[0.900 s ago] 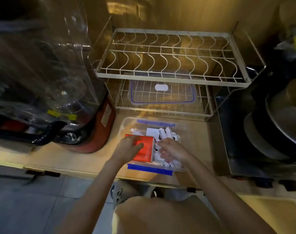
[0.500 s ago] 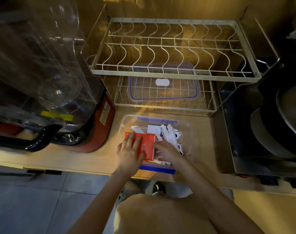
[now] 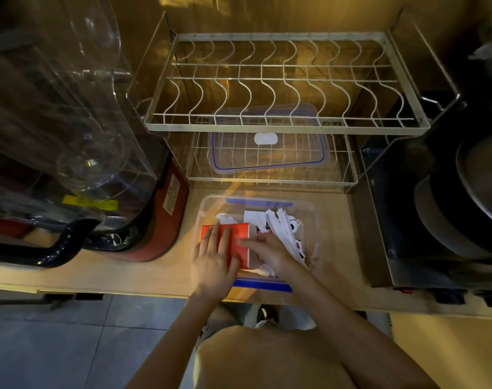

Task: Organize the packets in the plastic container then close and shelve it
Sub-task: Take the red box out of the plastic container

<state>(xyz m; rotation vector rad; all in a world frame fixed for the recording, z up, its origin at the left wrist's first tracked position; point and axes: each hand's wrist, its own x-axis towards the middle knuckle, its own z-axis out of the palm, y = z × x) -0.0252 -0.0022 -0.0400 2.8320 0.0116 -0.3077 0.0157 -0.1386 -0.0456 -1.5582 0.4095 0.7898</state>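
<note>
Nearest, at the front edge of the pale wooden surface (image 3: pixel 144 273): clear plastic container (image 3: pixel 309 217) with blue clips at its near and far rims, lid off. Inside, on its left, a red box (image 3: pixel 240 234) lying flat under the left hand (image 3: pixel 212 261), fingers spread and palm pressing down, gripping nothing. Beside it the right hand (image 3: pixel 267 251), fingers loosely extended, resting on the box's right edge and on the white packets (image 3: pixel 284 228) heaped loose on the container's right side; whether any packet is pinched, cannot tell. Farther back, on the lower tier of a white wire rack (image 3: pixel 267 126): the clear lid (image 3: pixel 270 153), blue-seamed, lying flat. Upper tier bare.
</note>
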